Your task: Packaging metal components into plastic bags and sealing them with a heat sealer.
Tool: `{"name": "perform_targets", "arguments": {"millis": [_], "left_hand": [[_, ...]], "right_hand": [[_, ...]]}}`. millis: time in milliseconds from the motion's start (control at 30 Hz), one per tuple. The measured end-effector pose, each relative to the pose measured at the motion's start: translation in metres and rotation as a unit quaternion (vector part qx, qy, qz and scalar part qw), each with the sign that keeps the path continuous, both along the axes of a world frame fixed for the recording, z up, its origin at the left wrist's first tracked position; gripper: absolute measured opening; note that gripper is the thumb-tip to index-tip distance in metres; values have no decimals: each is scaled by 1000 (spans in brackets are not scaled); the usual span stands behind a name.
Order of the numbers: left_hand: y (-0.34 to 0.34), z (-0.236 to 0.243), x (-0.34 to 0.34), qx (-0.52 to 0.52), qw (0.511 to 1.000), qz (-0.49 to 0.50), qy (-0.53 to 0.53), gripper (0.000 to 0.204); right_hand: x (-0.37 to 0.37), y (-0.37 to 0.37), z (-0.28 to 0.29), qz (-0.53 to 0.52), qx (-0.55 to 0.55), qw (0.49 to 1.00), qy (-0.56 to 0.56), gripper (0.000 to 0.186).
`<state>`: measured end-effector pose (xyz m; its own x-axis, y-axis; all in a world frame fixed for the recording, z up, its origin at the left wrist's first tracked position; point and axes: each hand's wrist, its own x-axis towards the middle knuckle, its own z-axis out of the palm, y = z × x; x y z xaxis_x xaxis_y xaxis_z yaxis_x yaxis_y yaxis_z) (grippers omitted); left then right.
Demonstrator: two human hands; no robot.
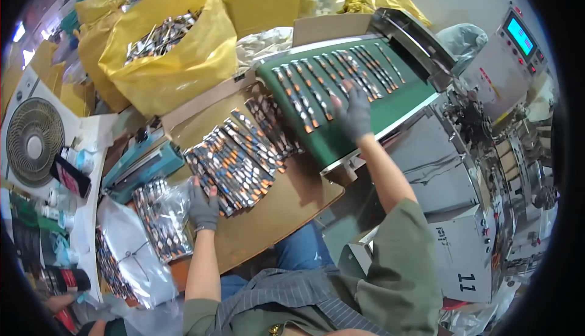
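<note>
Both my hands wear grey gloves with bare fingertips. My left hand (204, 208) rests at the left end of a row of narrow patterned stick packets (234, 168) on the brown cardboard surface, beside a clear plastic bag (164, 217) with more packets. Its thumb and fingers are apart, touching the packets' edge. Over the green conveyor belt (277, 67), my right hand (354, 116) reaches out with thumb and fingers apart. It touches or hovers just above stick packets (323, 83) laid side by side there; which one is hidden. No packet shows lifted in either hand.
A large yellow bag (170, 77) full of loose packets stands at the far left. Near it are a fan (36, 141) and a teal bench device (143, 165). A machine with a control panel (512, 49) stands at right. A tied clear bundle (137, 253) lies near left.
</note>
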<state>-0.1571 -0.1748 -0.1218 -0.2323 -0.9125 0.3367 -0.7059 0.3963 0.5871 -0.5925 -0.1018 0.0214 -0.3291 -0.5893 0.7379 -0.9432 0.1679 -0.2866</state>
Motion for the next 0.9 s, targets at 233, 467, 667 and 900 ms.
{"name": "perform_targets", "arguments": {"millis": [233,467,667,900], "left_hand": [[2,3,8,33,999,-6,-2,64],[8,4,9,4,1000,-27,14,57],[5,8,1,2,999,-34,12,57],[2,1,14,31,999,-9,15,61]], "right_hand": [[-169,-7,-31,-369,154,897,-188,93],[-183,-18,-1,-248,266,903,-229,102],[-100,-42,-33,136,120,973,-139,27],[124,-45,-23,248,202,947,-21,27]]}}
